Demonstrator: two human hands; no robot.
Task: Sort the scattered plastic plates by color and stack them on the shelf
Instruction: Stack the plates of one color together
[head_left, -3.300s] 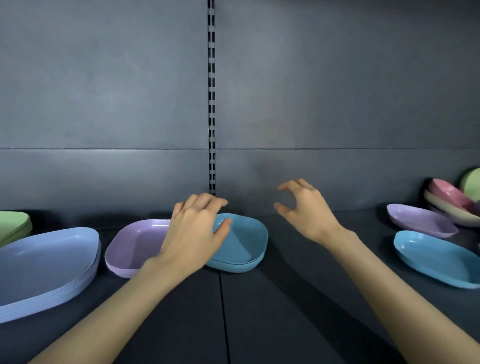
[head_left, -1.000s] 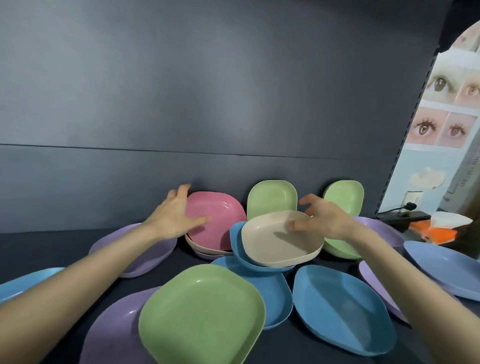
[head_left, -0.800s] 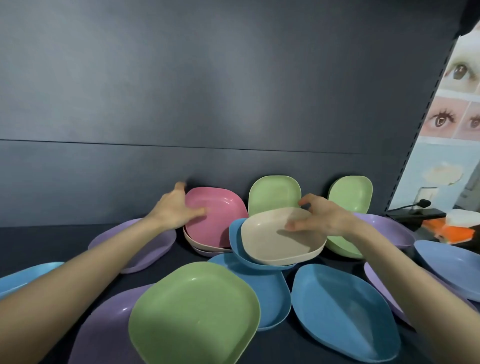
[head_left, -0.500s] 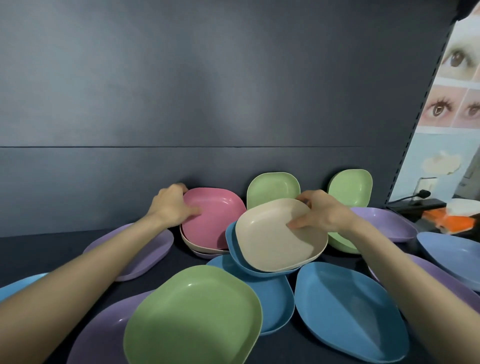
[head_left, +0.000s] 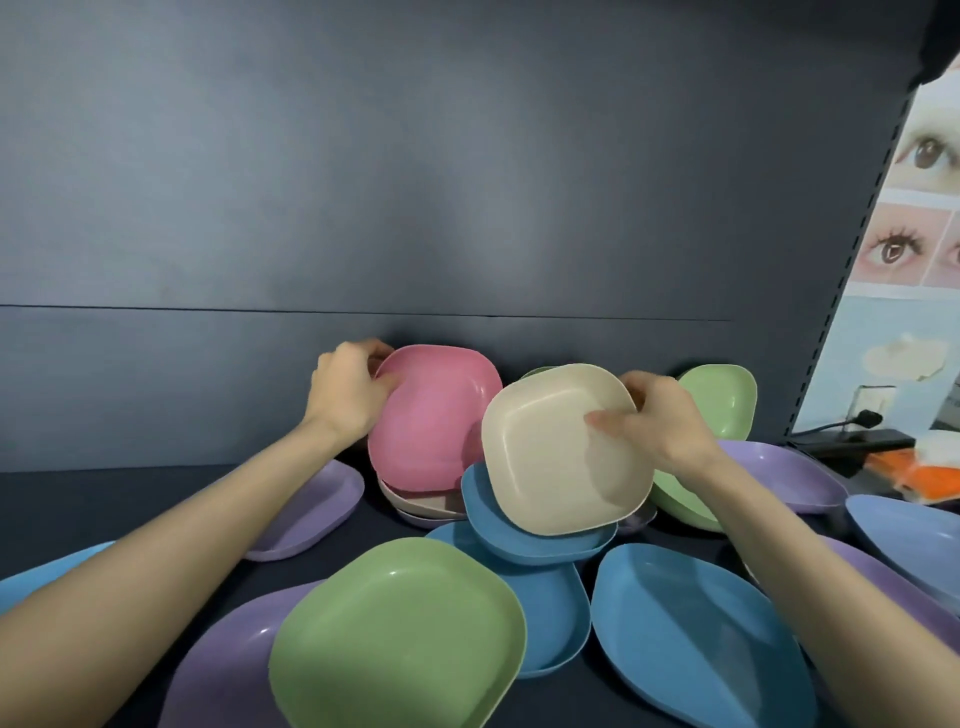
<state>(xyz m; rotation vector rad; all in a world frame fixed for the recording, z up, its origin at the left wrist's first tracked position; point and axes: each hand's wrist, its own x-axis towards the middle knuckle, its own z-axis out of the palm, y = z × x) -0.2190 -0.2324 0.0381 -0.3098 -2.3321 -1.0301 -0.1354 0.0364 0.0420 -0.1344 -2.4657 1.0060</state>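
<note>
Both plates have come up since half a second ago. The left hand (head_left: 347, 396) grips the pink plate (head_left: 436, 415) by its left rim, now tipped up on edge just in front of the shelf's back wall (head_left: 467, 208). The right hand (head_left: 662, 423) pinches the beige plate (head_left: 550, 462) at its right rim, thumb inside, and has tilted it toward the camera above a blue plate (head_left: 519, 538).

Bare shelf floor (head_left: 119, 499) lies open at far left. Plates crowd the centre and right, up to the slotted upright (head_left: 852, 291).

Counted: one pink, one beige in hand, five blue plates (head_left: 691, 649), at least four purple plates (head_left: 311, 504) and at least three green plates (head_left: 400, 639).
</note>
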